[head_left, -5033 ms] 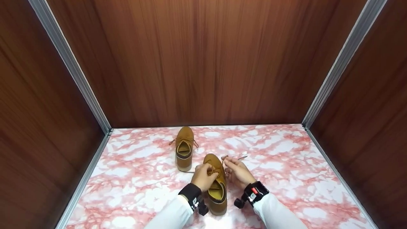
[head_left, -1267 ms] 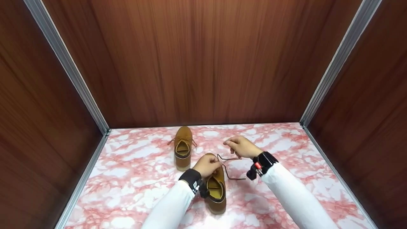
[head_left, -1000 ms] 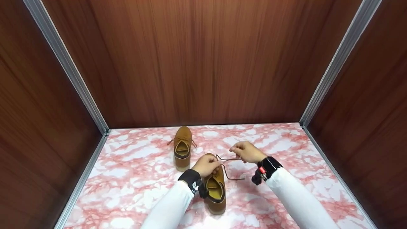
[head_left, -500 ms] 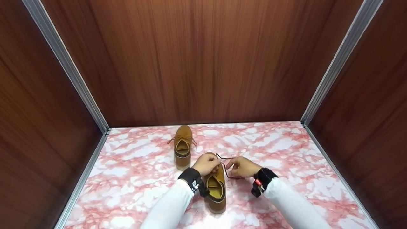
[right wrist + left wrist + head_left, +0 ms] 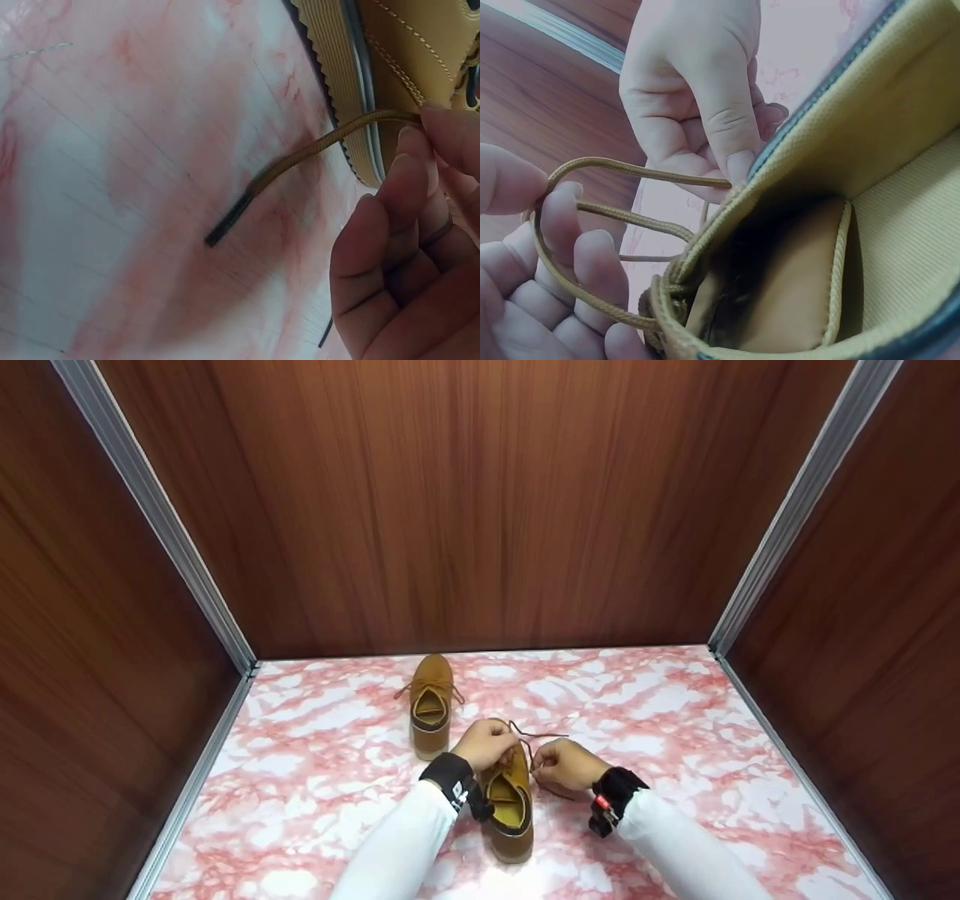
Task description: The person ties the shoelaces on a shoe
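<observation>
A tan lace-up shoe (image 5: 512, 849) stands with its heel toward me, a little right of the middle. Above its lacing my left hand (image 5: 486, 744) pinches a loop of the brown shoelace (image 5: 619, 165) between thumb and finger. Beside the shoe's right side, my right hand (image 5: 571, 765) pinches the lace between thumb and index finger. In the right wrist view, a stretch of lace (image 5: 300, 154) with its dark tip hangs free past those fingers. Another lace end (image 5: 546, 734) lies to the right of the toe. The left hand hides much of the lacing.
The matching tan shoe (image 5: 431, 735) stands farther back to the left, its laces in a bow. Both shoes are on a pink and white marbled surface (image 5: 322, 810). Brown wood-grain panels (image 5: 480, 510) with grey metal edging (image 5: 172, 517) enclose the back and sides.
My right hand came away from the shoe, reached out to the right, then came back down and now pinches the lace. The left hand stays over the lacing with its loop.
</observation>
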`<action>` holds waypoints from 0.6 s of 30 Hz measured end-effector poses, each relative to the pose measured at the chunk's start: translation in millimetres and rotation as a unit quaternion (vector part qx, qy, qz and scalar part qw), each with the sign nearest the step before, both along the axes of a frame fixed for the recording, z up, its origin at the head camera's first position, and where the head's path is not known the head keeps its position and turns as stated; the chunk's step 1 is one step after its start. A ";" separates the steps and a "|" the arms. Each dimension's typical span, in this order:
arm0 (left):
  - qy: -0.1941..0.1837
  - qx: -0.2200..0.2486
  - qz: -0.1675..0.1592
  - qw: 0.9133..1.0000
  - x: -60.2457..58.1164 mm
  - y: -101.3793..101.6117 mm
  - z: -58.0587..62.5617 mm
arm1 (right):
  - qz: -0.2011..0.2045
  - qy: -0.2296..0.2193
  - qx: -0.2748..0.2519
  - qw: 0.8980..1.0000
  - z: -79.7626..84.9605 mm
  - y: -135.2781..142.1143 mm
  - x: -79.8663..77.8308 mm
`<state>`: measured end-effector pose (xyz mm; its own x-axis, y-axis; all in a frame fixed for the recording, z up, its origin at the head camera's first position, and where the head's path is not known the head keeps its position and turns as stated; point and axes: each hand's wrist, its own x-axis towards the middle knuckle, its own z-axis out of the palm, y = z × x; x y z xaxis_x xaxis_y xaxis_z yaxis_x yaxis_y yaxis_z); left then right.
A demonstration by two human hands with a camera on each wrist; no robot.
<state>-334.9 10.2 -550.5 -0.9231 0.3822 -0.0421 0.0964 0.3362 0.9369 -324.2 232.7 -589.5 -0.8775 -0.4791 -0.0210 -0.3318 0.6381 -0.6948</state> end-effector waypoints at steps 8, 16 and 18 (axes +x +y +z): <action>-0.055 0.023 0.029 0.998 -4.0 -2.6 1.2 | 0.002 -0.014 -0.008 1.000 3.7 3.0 0.2; -0.087 0.065 0.030 0.994 -7.5 -7.2 -1.1 | -0.004 -0.022 -0.011 1.000 10.6 11.8 0.5; -0.080 0.060 0.021 0.995 -8.4 -10.9 -3.2 | -0.006 -0.024 -0.015 1.000 12.1 14.9 0.3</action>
<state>-343.3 -0.7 -553.8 -0.9238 0.3544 -0.1451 -0.0680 0.2210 0.9729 -323.9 247.6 -577.4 -0.8819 -0.4688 -0.0498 -0.2892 0.6214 -0.7282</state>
